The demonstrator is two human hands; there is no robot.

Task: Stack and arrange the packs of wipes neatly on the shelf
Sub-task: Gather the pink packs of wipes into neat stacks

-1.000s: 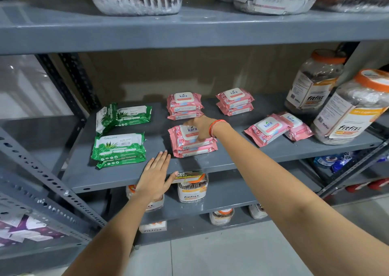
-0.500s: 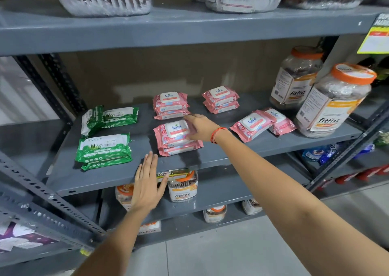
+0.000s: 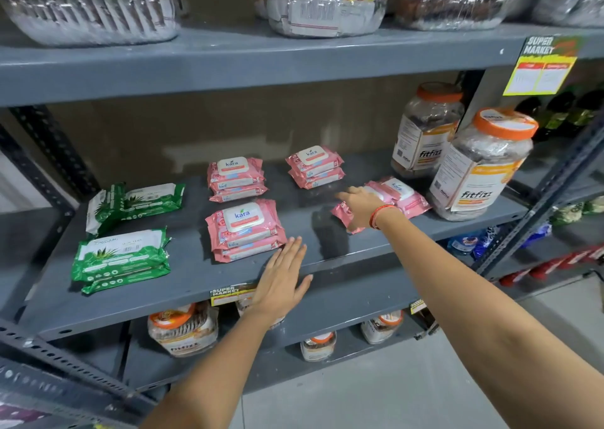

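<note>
On the grey shelf (image 3: pixel 192 281) lie pink Kara wipes packs and green aloe packs. One pink stack (image 3: pixel 243 229) sits front centre, another (image 3: pixel 236 178) behind it, and a third (image 3: pixel 314 166) at the back right. Two loose pink packs lie further right: one (image 3: pixel 341 215) mostly under my right hand (image 3: pixel 359 209), the other (image 3: pixel 402 193) just behind it. My right hand rests flat on that pack with fingers extended. My left hand (image 3: pixel 281 278) is open, palm down on the shelf's front edge beside the front pink stack. Green packs lie front left (image 3: pixel 121 258) and back left (image 3: pixel 137 201).
Two big Fitfizz jars with orange lids (image 3: pixel 477 167) (image 3: pixel 425 131) stand at the shelf's right end, close to the loose pink packs. Clear tubs (image 3: pixel 327 6) fill the shelf above. Smaller jars (image 3: pixel 183 330) stand on the shelf below. A steel upright (image 3: pixel 539 206) slants at right.
My right hand has left the front pink stack and moved right onto the loose pink pack. My left hand has shifted right along the shelf edge. The view has turned slightly right.
</note>
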